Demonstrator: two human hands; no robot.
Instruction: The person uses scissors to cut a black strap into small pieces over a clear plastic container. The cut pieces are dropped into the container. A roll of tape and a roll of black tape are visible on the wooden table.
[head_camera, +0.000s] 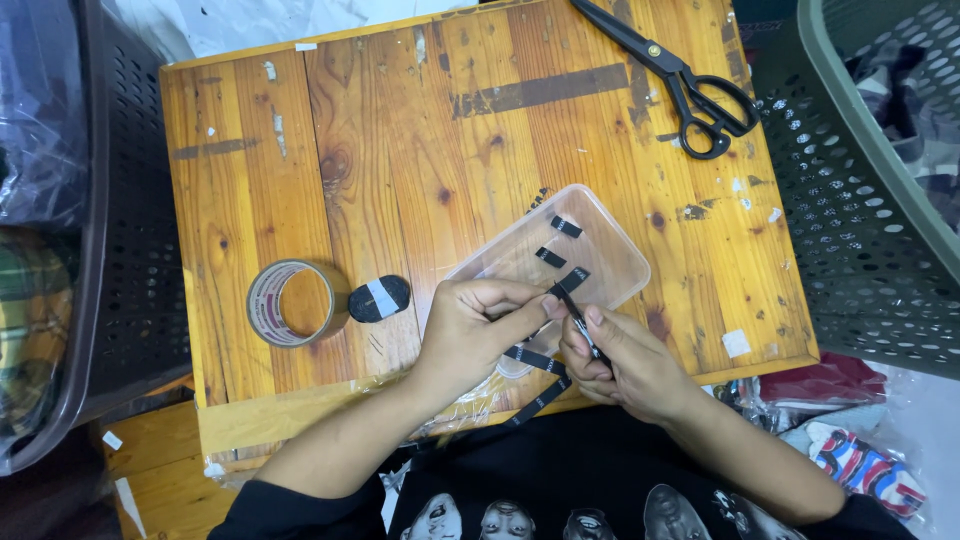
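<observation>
My left hand (478, 325) and my right hand (622, 362) meet at the front edge of the wooden board (330, 150). Both pinch a narrow black strap (574, 300), whose free end (538, 385) hangs down toward my lap. A clear plastic tray (610, 255) lies just beyond my fingers, with two short black strap pieces (565, 227) on it. Left of my left hand sit a small black oval patch with a white label (379, 298) and a roll of tape (292, 302).
Black scissors (690, 85) lie at the far right corner of the board. A grey-green perforated basket (860, 170) stands to the right, a dark perforated basket (130, 200) to the left. Bagged clothes (865, 465) lie at the lower right.
</observation>
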